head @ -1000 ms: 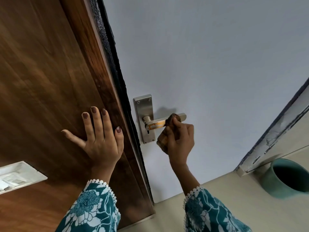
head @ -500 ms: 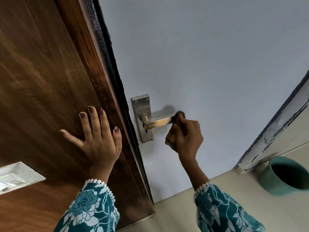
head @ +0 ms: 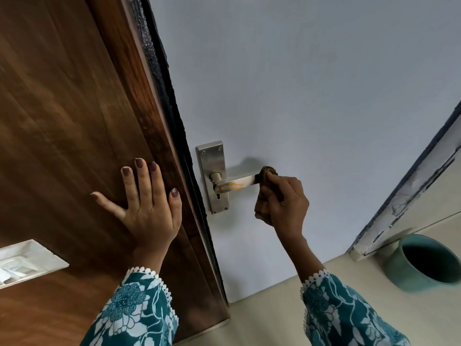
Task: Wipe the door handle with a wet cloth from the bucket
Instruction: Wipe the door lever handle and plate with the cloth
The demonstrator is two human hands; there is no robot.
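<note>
A steel lever door handle [head: 238, 182] on a steel backplate [head: 212, 171] juts from the pale door, with an orange stain near its pivot. My right hand [head: 284, 198] is closed on a brown cloth [head: 263, 196], which wraps the handle's free end. My left hand [head: 147, 203] lies flat, fingers spread, on the dark wooden panel left of the door's edge. A teal bucket [head: 424, 263] stands on the floor at the lower right; its inside is dark.
The brown wooden panel [head: 62, 121] fills the left, with a white switch plate [head: 27, 260] at its lower left. A worn door frame [head: 409, 193] slants along the right above the bucket. Beige floor [head: 262, 320] runs below the door.
My right hand has slid the cloth along the lever from its middle out to the free end, baring the orange stain near the pivot. The left hand has stayed on the panel.
</note>
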